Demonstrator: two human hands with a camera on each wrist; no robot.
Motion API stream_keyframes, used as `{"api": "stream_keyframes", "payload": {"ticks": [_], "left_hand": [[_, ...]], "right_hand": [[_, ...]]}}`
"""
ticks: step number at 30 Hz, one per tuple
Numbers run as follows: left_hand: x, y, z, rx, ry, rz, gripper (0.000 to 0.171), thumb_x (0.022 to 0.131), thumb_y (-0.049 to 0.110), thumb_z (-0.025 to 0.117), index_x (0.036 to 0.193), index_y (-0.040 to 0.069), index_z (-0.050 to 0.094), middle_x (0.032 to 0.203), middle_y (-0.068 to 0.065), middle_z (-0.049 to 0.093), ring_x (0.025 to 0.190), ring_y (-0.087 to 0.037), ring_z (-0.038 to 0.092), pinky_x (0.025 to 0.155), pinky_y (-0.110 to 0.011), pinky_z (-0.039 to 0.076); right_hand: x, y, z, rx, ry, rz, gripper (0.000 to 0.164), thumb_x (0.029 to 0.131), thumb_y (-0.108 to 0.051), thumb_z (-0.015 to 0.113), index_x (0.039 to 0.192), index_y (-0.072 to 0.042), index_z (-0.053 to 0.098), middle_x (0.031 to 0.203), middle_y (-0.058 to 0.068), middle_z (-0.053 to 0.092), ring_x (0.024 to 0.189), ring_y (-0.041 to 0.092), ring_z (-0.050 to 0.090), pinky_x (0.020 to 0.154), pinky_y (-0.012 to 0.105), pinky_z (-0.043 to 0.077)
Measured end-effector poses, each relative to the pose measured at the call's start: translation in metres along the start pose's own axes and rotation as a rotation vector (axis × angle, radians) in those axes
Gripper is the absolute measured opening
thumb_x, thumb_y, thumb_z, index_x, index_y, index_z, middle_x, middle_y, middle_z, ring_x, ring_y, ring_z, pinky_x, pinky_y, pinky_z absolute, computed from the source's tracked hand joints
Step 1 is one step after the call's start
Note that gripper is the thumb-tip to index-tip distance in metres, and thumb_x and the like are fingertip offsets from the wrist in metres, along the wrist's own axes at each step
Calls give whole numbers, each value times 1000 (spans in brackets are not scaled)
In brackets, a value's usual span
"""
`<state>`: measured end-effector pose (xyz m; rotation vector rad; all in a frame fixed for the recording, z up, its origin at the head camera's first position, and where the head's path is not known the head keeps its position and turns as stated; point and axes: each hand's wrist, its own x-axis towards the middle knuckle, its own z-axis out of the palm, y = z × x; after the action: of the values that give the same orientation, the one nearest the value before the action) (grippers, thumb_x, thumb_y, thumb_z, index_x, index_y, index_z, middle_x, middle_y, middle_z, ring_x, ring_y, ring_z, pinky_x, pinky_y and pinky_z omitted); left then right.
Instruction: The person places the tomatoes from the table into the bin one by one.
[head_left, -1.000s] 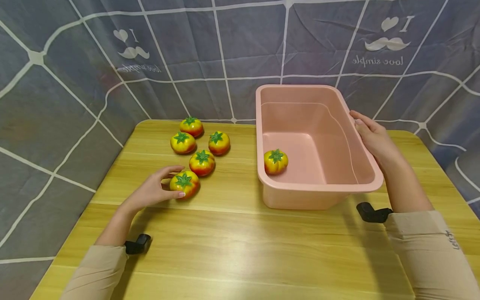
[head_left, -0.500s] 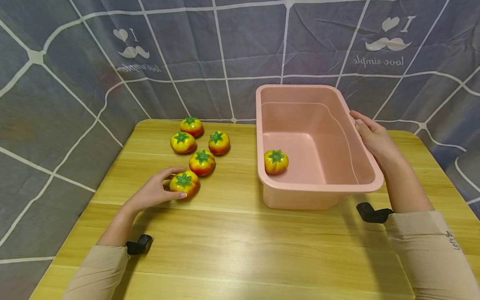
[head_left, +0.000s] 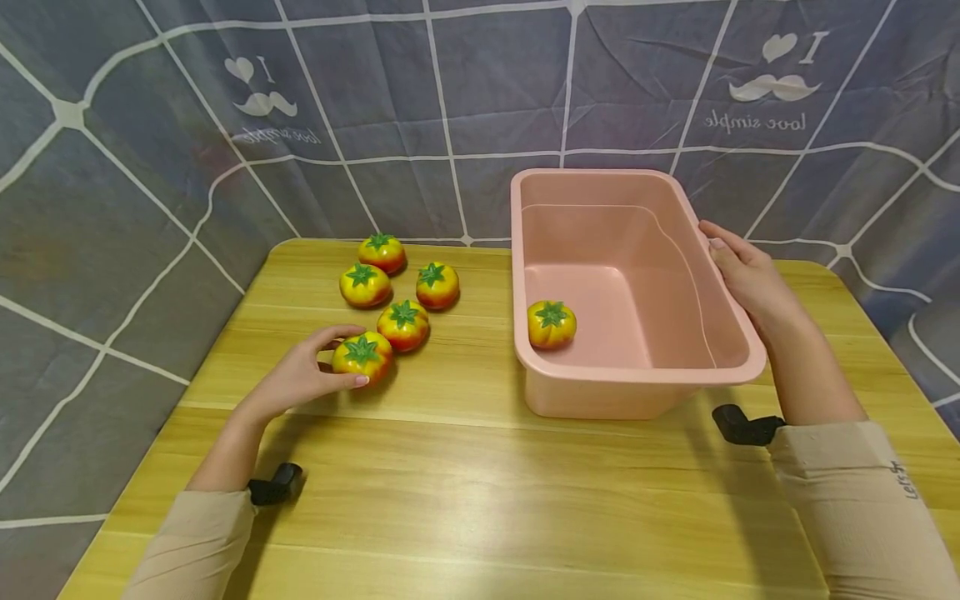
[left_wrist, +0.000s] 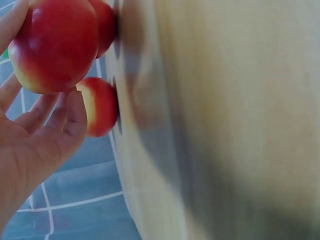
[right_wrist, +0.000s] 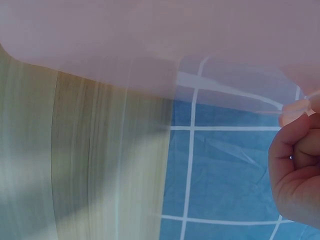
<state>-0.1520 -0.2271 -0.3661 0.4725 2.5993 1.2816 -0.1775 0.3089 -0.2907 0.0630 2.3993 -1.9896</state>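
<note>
My left hand (head_left: 296, 377) holds a yellow-and-red tomato (head_left: 363, 360) with a green leafy top, thumb on the near side and fingers on the far side. In the left wrist view this tomato (left_wrist: 55, 47) hangs just off the table, its red underside showing. Right behind it sits another tomato (head_left: 403, 325). On the right, my right hand (head_left: 753, 279) grips the right rim of a pink plastic tub (head_left: 630, 372), fingers curled under the edge in the right wrist view. One tomato (head_left: 552, 325) lies inside the tub, at its near left corner.
More tomatoes stand farther back on the wooden table (head_left: 450, 500): one at the rear (head_left: 382, 252), one at the left (head_left: 365, 286), one at the right (head_left: 438, 286). A grey checked curtain (head_left: 495, 92) hangs along the table's back and left edges.
The tomato in my left hand has risen off the table and shifted slightly left, away from the one behind it. My right hand and the tub have stayed put.
</note>
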Motion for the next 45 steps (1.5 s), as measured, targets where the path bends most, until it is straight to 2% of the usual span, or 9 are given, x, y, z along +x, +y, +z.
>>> {"api": "stream_keyframes", "payload": {"ticks": [3,8,15,21,26,30,34,39,45], "left_hand": [[2,4,-3,-9,9,7,64,79,22,75,134,6,46,134,-14,45,113,-29,45,90,-49,43],[5,13,-7,-7,24,22,63,79,21,75,134,7,46,135,-14,45,114,-28,44,91,-50,42],[20,25,-9,16,46,21,65,80,25,75,135,7,45,138,-15,42,115,-38,45,89,-50,42],[31,37,-11,2,69,32,66,81,25,74,137,6,43,137,-16,41,115,-37,45,87,-47,44],[40,48,-11,-11,99,74,65,81,24,74,136,7,44,135,-15,43,111,-33,48,89,-46,44],[45,59,-10,-27,108,77,67,80,26,75,137,9,43,137,-13,42,111,-30,47,92,-46,41],[50,70,-8,-37,121,69,67,79,26,76,137,13,45,137,-10,41,110,-29,48,89,-44,44],[57,83,-5,-29,158,120,65,78,22,77,135,11,47,135,-9,44,110,-27,49,90,-43,45],[67,99,1,-35,194,157,64,77,23,78,134,14,49,130,-4,49,104,-24,47,85,-39,44]], "right_hand": [[1,1,-1,69,-10,2,61,95,-34,49,147,-11,26,110,-15,55,87,-6,57,70,11,48],[0,1,-1,55,-16,26,62,95,-36,48,148,-14,25,123,-8,50,89,-7,55,71,10,47],[-3,0,-5,43,10,9,63,94,-35,50,148,-11,26,109,-17,55,87,-7,56,70,10,47],[-1,-2,-5,-21,8,41,65,93,-41,48,148,-15,25,129,-6,46,90,-9,54,72,9,46],[-1,-3,-4,-33,4,44,65,94,-42,46,149,-15,23,134,-2,43,90,-10,54,72,9,46],[-1,-3,-2,-51,-3,58,65,94,-43,45,149,-17,22,143,2,36,92,-9,52,73,9,46],[-2,-4,-1,-75,-12,70,65,94,-44,43,149,-19,21,150,7,28,94,-9,51,74,9,46],[-2,-3,0,-36,-7,45,63,95,-40,45,149,-16,22,140,2,39,92,-9,52,73,9,46],[2,-1,-2,105,-29,17,59,96,-30,49,148,-12,26,111,-14,55,87,-7,57,70,10,47]]}}
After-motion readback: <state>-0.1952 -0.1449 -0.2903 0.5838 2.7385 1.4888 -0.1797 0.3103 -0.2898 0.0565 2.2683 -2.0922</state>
